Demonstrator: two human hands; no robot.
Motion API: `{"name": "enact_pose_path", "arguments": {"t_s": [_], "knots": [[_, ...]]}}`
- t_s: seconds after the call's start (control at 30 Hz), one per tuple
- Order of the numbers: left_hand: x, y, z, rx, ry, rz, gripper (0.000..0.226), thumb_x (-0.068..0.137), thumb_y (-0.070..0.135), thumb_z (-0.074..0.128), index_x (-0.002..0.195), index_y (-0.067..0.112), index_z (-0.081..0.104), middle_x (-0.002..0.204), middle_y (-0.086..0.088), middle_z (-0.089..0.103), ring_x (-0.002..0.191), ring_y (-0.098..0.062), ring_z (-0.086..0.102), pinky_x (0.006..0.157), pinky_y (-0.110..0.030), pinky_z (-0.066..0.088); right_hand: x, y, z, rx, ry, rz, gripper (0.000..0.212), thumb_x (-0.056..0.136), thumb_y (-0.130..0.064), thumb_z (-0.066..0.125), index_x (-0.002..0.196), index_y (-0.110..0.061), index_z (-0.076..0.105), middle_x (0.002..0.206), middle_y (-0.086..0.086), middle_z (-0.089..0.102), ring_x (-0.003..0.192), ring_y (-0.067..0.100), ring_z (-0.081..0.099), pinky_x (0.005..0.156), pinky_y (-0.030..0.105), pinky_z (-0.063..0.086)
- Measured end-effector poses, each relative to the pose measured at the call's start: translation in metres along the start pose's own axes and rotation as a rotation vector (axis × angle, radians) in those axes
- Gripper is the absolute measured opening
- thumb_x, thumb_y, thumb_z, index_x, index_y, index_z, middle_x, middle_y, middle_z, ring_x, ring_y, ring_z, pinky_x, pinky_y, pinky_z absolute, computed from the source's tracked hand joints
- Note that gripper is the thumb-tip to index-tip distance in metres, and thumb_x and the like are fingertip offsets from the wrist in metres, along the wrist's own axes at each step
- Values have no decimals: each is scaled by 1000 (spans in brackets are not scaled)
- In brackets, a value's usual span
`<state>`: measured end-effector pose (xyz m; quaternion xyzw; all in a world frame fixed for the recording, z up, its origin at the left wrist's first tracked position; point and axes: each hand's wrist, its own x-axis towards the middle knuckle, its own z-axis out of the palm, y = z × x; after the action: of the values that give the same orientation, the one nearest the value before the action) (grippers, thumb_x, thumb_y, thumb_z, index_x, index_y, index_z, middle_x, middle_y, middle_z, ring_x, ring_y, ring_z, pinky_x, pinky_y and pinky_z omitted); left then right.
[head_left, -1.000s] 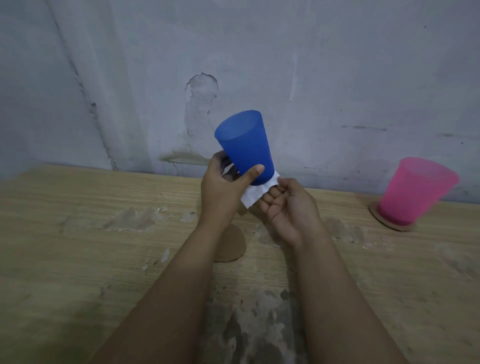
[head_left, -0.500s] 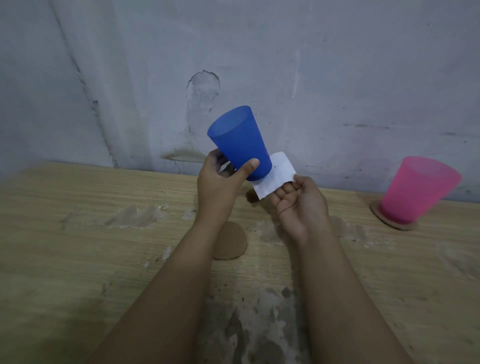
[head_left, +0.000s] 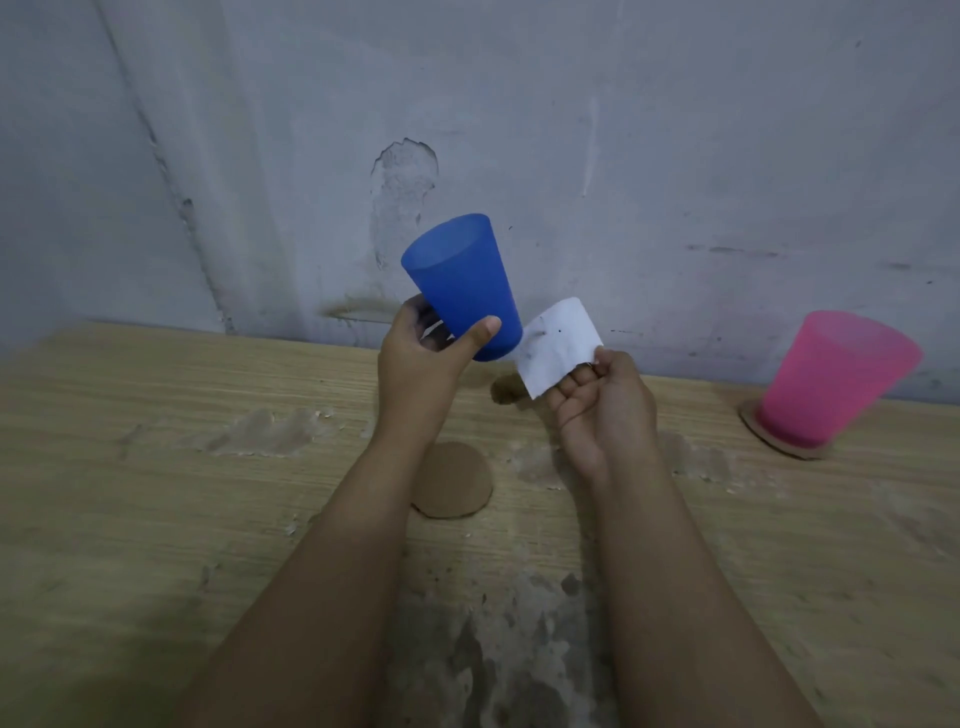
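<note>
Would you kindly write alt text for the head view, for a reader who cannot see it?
The left hand holds up a tilted blue cup, while the right hand pinches a white paper beside its base. A cardboard disc lies on the wooden table below; a pink cup stands on a second disc at right.

Left hand (head_left: 415, 358) grips a tilted blue cup (head_left: 461, 286); right hand (head_left: 602, 405) pinches white paper (head_left: 558, 345) beside it.

Both bare forearms extend forward and converge slightly. The left hand (head_left: 421, 364), raised, wraps fingers and thumb round the base of a blue cup (head_left: 462, 280). The right hand (head_left: 602, 400), palm toward the viewer, pinches a white paper slip (head_left: 558, 343) between thumb and fingers.
</note>
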<state>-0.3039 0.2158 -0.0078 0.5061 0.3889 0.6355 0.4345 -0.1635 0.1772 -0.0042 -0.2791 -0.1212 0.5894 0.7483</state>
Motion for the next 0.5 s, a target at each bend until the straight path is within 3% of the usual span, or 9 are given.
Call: {"name": "enact_pose_path", "arguments": {"t_s": [0.23,0.37,0.5], "knots": [[14,-8,-29,218,-4,-70,69,69,19,83,130,17,50,120,7,60,103,-5,60,73,-14,50,4,-4,-3,15,56,-19,17,94,-13,42,92,-5,56,81,9,73,78,20,70,69,37,59],[17,-13,-42,280,-24,-97,72,68,14,83,131,17,48,125,3,58,109,-12,58,79,-19,49,6,-3,-4,-21,77,-18,16,93,-13,42,94,-5,56,91,12,70,84,22,68,63,36,58],[18,-15,-48,317,-9,-123,70,68,14,83,130,16,48,126,1,58,107,-12,58,81,-23,49,7,-2,-5,-53,101,-20,13,92,-13,46,90,-7,57,85,9,72,77,20,70,58,33,58]]}}
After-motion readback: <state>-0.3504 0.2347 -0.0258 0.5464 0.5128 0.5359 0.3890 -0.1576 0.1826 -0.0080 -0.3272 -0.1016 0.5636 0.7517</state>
